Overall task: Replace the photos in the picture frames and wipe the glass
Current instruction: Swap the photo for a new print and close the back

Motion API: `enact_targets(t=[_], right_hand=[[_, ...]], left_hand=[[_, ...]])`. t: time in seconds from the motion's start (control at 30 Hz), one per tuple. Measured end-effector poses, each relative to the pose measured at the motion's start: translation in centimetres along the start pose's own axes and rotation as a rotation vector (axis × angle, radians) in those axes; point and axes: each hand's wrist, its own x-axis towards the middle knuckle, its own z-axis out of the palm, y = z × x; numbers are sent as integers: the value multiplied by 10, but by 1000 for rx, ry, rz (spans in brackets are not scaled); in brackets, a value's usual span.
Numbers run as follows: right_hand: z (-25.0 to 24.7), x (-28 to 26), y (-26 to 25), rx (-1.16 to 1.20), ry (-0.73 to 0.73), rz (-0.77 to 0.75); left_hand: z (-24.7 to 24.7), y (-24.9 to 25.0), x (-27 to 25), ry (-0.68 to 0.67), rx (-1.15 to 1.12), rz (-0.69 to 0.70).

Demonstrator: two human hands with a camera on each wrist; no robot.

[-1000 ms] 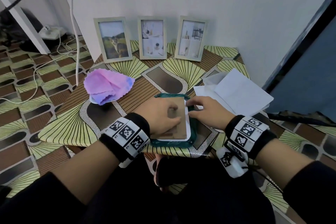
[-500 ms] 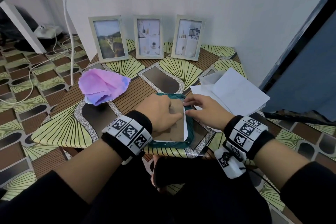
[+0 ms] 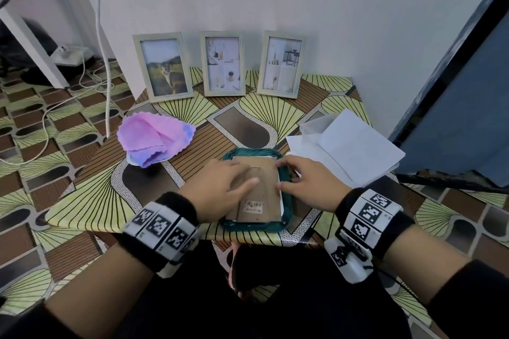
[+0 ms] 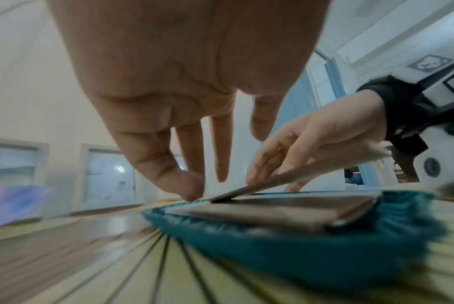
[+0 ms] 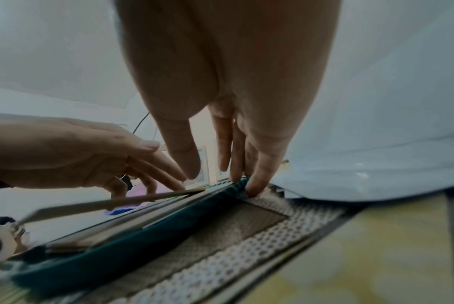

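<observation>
A picture frame (image 3: 259, 209) lies face down on a teal cloth (image 3: 287, 212) at the table's near edge, brown backing up with a barcode label at its near end. My left hand (image 3: 237, 170) rests flat on the backing, fingers straight. In the left wrist view its fingertips (image 4: 192, 193) touch the far end, where a thin stand flap (image 4: 272, 183) rises at a slant. My right hand (image 3: 286, 173) sits at the frame's right edge; its fingertips (image 5: 254, 185) press the frame edge and cloth (image 5: 116, 259). Three framed photos (image 3: 222, 63) stand against the wall.
A pink-purple cloth (image 3: 151, 137) lies on a small dish at the table's left. Loose white sheets (image 3: 352, 146) are piled at the right. The patterned table (image 3: 82, 217) ends just before my knees. Cables (image 3: 46, 115) trail over the floor on the left; a blue door (image 3: 454, 118) stands at the right.
My left hand has slid toward the far end of the backing, uncovering the label at its near end. The right hand stays at the frame's right edge.
</observation>
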Motion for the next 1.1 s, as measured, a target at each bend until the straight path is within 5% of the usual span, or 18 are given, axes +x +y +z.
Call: enact_targets(t=[0.23, 0.43, 0.9, 1.1], right_hand=[[-1, -25, -5, -234, -17, -117], [-1, -37, -11, -349, -61, -119], [6, -36, -12, -348, -87, -49], [1, -37, -14, -293, -62, -45]], left_hand=[[11, -33, -50, 67, -38, 63], [19, -22, -60, 257, -22, 19], [30, -9, -63, 325, -19, -145], [28, -8, -63, 288, -30, -109]])
